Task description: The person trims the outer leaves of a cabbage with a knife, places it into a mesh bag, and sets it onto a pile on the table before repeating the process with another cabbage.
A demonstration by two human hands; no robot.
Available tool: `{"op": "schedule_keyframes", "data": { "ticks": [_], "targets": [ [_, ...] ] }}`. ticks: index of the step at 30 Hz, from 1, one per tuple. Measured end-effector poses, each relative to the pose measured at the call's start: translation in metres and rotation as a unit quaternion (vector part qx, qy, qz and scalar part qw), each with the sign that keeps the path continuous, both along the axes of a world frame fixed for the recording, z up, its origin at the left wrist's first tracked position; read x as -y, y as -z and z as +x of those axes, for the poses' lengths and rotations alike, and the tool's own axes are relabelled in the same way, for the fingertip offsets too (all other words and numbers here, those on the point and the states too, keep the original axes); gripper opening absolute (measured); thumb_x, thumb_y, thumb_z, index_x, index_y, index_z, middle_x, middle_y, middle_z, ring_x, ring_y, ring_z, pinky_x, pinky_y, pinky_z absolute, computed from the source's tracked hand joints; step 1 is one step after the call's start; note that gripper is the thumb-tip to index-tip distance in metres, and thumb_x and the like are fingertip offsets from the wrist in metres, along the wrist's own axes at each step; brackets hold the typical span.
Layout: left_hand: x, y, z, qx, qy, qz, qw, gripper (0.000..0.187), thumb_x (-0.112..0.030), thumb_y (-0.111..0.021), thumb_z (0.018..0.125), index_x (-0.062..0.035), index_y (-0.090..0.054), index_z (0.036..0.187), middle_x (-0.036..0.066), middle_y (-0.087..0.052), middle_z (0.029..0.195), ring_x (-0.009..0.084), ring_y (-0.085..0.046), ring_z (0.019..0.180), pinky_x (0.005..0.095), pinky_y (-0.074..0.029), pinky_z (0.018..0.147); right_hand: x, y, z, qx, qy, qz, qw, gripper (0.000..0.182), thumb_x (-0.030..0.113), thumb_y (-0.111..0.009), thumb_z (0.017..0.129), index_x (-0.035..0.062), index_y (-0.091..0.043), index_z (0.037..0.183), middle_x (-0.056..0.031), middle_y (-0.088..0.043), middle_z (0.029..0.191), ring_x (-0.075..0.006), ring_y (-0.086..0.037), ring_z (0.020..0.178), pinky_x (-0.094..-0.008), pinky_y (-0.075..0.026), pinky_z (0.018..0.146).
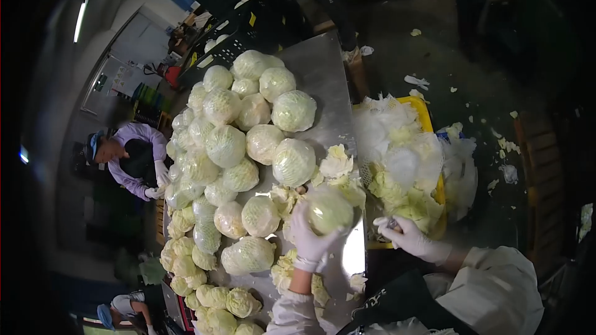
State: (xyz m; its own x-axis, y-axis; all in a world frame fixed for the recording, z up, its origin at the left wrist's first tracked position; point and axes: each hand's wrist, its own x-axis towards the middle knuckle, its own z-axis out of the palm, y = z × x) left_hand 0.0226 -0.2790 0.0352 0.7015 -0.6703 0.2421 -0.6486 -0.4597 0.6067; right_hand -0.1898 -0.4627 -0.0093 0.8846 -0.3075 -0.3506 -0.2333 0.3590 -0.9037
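Note:
Against a pale green cabbage [331, 209] on the metal table's near side, my white-gloved left hand [310, 239] has its fingers and thumb spread around the lower left of the head. My right hand [413, 240], also gloved, is closed past the table's edge, over the leaf-filled crate. A small dark, shiny object [391, 224] shows at its fingertips; its kind is not clear. Loose trimmed leaves [337, 162] lie just beyond the held cabbage. Several film-wrapped cabbages [293, 162] are piled on the table beyond my left hand.
A yellow crate [424, 115] overflows with leaves and white netting on the right. Unwrapped cabbages [211, 296] stand at lower left. One co-worker [133, 155] is across the table, another [127, 307] at lower left. Dark crates [248, 12] are stacked behind; scraps litter the floor.

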Motion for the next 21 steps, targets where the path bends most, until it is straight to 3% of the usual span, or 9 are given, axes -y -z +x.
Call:
{"op": "schedule_keyframes", "data": {
  "ticks": [4,5,6,8,14,16,17,18,21],
  "targets": [
    [-0.021,0.016,-0.075,-0.040,-0.015,-0.019,0.999,0.115,-0.039,-0.096,0.060,-0.0026,-0.032,0.148,0.027,-0.031,0.147,0.0445,-0.036,0.138,0.0521,-0.037,0.113,0.022,-0.007,0.029,0.014,0.010,0.028,0.999,0.049,0.021,-0.066,0.099,0.0081,-0.052,0.144,0.0044,-0.057,0.085,-0.0027,-0.046,0.058,-0.0198,-0.041,0.053],
    [-0.033,0.039,-0.085,-0.124,-0.038,-0.040,0.991,0.125,-0.032,-0.096,0.063,-0.0024,-0.017,0.154,0.020,-0.033,0.150,0.0323,-0.038,0.139,0.0471,-0.037,0.115,0.023,-0.006,0.035,-0.005,-0.028,0.047,0.998,0.053,0.023,-0.068,0.098,0.0080,-0.049,0.145,0.0040,-0.058,0.085,-0.0031,-0.047,0.058,-0.0199,-0.041,0.052],
    [-0.032,0.044,-0.098,-0.126,-0.046,-0.038,0.990,0.125,-0.032,-0.096,0.063,-0.0024,-0.017,0.154,0.020,-0.033,0.150,0.0323,-0.038,0.139,0.0471,-0.037,0.115,0.024,-0.007,0.039,-0.025,-0.070,0.066,0.995,0.058,0.026,-0.070,0.096,0.0079,-0.047,0.146,0.0036,-0.059,0.085,-0.0035,-0.047,0.058,-0.0201,-0.041,0.052],
    [-0.030,0.052,-0.114,-0.382,-0.074,-0.260,0.884,0.130,-0.026,-0.096,0.063,-0.0040,-0.010,0.159,0.018,-0.033,0.152,0.0298,-0.041,0.138,0.0440,-0.039,0.114,0.024,-0.004,0.044,-0.057,-0.095,0.092,0.990,0.065,0.028,-0.075,0.093,0.0081,-0.044,0.147,0.0031,-0.060,0.085,-0.0042,-0.046,0.057,-0.0209,-0.040,0.050],
    [-0.069,0.039,-0.142,-0.464,-0.210,-0.374,0.775,0.131,-0.026,-0.095,0.061,-0.0065,-0.012,0.160,0.014,-0.038,0.152,0.0282,-0.042,0.138,0.0430,-0.039,0.115,-0.015,-0.012,0.045,0.030,-0.212,0.067,0.975,0.063,0.023,-0.077,0.091,0.0099,-0.048,0.146,0.0035,-0.061,0.083,-0.0033,-0.047,0.054,-0.0206,-0.040,0.048],
    [-0.111,0.036,-0.165,-0.436,-0.246,-0.415,0.760,0.121,-0.043,-0.090,0.066,-0.0061,-0.022,0.158,0.016,-0.040,0.153,0.0317,-0.045,0.138,0.0469,-0.040,0.115,-0.049,-0.011,0.047,0.130,-0.227,0.095,0.960,0.064,0.023,-0.076,0.091,0.0041,-0.048,0.145,-0.0084,-0.064,0.114,-0.0155,-0.065,0.099,-0.0273,-0.054,0.084],
    [-0.130,0.029,-0.179,-0.427,-0.258,-0.421,0.758,0.121,-0.043,-0.090,0.066,-0.0061,-0.022,0.158,0.016,-0.040,0.153,0.0317,-0.045,0.138,0.0469,-0.040,0.115,-0.062,-0.017,0.051,0.155,-0.278,0.055,0.947,0.062,0.024,-0.076,0.091,0.0019,-0.050,0.143,-0.0107,-0.063,0.121,-0.0187,-0.062,0.109,-0.0297,-0.051,0.093],
    [-0.149,0.022,-0.194,-0.463,-0.287,-0.488,0.682,0.117,-0.052,-0.085,0.067,-0.0059,-0.026,0.157,0.017,-0.042,0.152,0.0338,-0.046,0.138,0.0497,-0.040,0.115,-0.074,-0.024,0.054,0.181,-0.325,0.014,0.928,0.061,0.024,-0.075,0.091,-0.0003,-0.051,0.140,-0.0130,-0.061,0.127,-0.0219,-0.060,0.119,-0.0322,-0.049,0.101],
    [-0.216,0.030,-0.245,-0.481,-0.295,-0.631,0.533,0.105,-0.062,-0.075,0.074,-0.0053,-0.035,0.153,0.020,-0.045,0.151,0.0375,-0.049,0.136,0.0556,-0.041,0.114,-0.120,-0.043,0.074,0.162,-0.502,-0.091,0.844,0.043,0.025,-0.070,0.092,0.0031,-0.061,0.129,-0.0187,-0.062,0.127,-0.0291,-0.063,0.117,-0.0344,-0.050,0.097]
  ]
}}
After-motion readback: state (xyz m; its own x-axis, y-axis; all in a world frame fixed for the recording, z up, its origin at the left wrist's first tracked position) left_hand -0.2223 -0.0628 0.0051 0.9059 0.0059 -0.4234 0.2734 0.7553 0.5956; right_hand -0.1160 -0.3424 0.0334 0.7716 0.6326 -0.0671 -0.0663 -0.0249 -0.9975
